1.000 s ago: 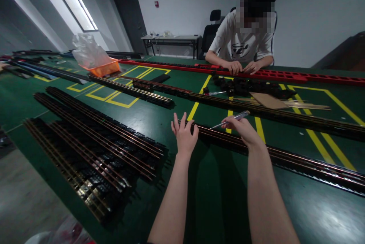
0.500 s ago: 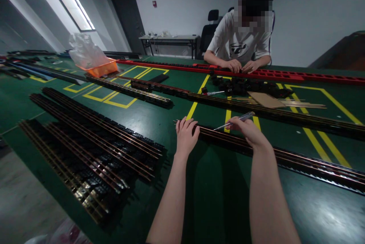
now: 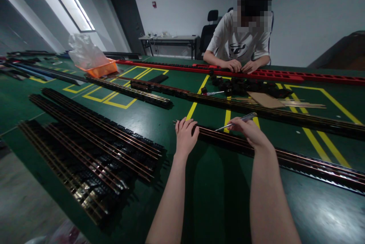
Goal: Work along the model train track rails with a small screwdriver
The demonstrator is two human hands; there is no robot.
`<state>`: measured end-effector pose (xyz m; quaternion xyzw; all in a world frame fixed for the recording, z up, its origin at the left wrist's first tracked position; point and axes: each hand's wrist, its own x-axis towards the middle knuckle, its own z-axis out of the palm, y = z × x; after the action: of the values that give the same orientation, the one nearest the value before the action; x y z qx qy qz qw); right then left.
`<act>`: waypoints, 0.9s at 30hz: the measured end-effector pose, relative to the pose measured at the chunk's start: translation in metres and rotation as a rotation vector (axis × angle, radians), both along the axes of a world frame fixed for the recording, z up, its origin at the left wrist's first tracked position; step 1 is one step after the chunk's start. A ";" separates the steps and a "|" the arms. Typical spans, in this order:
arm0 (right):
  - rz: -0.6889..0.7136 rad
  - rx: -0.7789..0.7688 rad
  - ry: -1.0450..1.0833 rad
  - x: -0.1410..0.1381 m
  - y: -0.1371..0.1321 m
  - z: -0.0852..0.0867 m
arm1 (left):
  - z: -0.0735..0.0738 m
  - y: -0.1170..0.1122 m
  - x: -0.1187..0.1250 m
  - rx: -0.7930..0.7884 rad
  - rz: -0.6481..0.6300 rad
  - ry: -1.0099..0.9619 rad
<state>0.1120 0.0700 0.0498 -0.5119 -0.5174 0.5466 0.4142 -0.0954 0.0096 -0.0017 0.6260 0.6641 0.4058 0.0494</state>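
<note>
A long black rail with copper strips [image 3: 302, 157] runs from the middle of the table off to the right. My left hand [image 3: 186, 133] is closed over its left end, fingers across the top and thumb on the near side. Thin strip ends poke out just past those fingers. In my right hand [image 3: 247, 130] is a slim screwdriver [image 3: 250, 116], held like a pen with its handle tilted up to the right. Its metal shaft slants down left, and the tip meets the rail a little right of my left hand. Whether it sits in a slot, I cannot tell.
Several similar rails [image 3: 94, 152] lie at the left. Another long rail [image 3: 256, 110] crosses behind my hands. Beyond it are black parts [image 3: 245, 85], cardboard [image 3: 266, 99] and a second screwdriver [image 3: 213, 93]. A co-worker [image 3: 242, 42] handles a red rail [image 3: 319, 78]. An orange basket [image 3: 101, 70] holds a plastic bag.
The screwdriver and my right hand have shifted slightly to the right along the rail. My left hand stays on the rail's end.
</note>
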 end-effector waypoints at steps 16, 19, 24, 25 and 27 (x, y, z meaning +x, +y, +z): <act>0.026 0.012 0.002 0.001 0.000 0.000 | -0.001 -0.002 0.009 0.087 0.027 0.217; 0.050 0.025 0.012 0.003 0.001 -0.004 | -0.001 -0.002 0.020 0.114 -0.029 0.244; 0.069 0.051 0.010 0.002 -0.001 -0.003 | -0.003 -0.001 0.032 0.046 -0.062 0.252; 0.069 0.050 -0.002 0.002 -0.003 -0.001 | -0.003 0.000 0.032 0.030 -0.066 0.253; 0.072 0.045 -0.043 0.000 -0.005 0.004 | -0.003 0.000 0.030 0.011 -0.078 0.257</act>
<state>0.1123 0.0647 0.0541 -0.4950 -0.5564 0.5384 0.3943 -0.0649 0.0096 -0.0046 0.6985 0.6378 0.3237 -0.0238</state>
